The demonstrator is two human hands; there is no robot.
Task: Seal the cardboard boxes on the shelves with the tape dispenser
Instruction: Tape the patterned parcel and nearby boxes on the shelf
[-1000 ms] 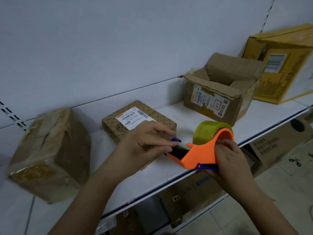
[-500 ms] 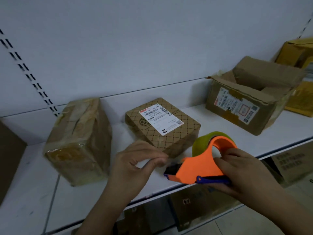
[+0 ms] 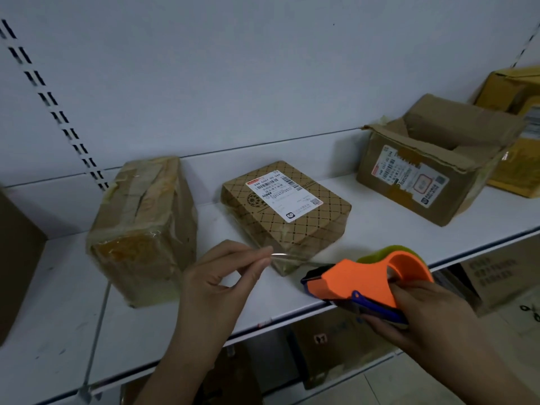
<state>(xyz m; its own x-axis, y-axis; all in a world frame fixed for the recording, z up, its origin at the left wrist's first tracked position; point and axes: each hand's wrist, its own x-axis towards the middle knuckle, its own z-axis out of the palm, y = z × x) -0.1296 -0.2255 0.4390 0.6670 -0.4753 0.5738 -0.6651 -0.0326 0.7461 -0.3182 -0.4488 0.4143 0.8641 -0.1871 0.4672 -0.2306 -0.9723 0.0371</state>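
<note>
Drawing clear tape toward the patterned brown cardboard box (image 3: 287,210)

Left of the box's front corner, the left hand (image 3: 217,283) is pinching the tape end; right of it, the right hand (image 3: 418,312) is gripping the orange tape dispenser (image 3: 368,277). Slack tape risks folding onto itself.

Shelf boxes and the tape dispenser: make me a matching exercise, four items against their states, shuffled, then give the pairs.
Items:
1. tape dispenser
2. patterned box
3. tape-wrapped box
4. brown box with raised flaps

States:
A. unsealed on top
B. flat, white label facing up
C. gripped in the right hand
D. standing farthest left of the three boxes

Pairs: 1-C, 2-B, 3-D, 4-A
</note>
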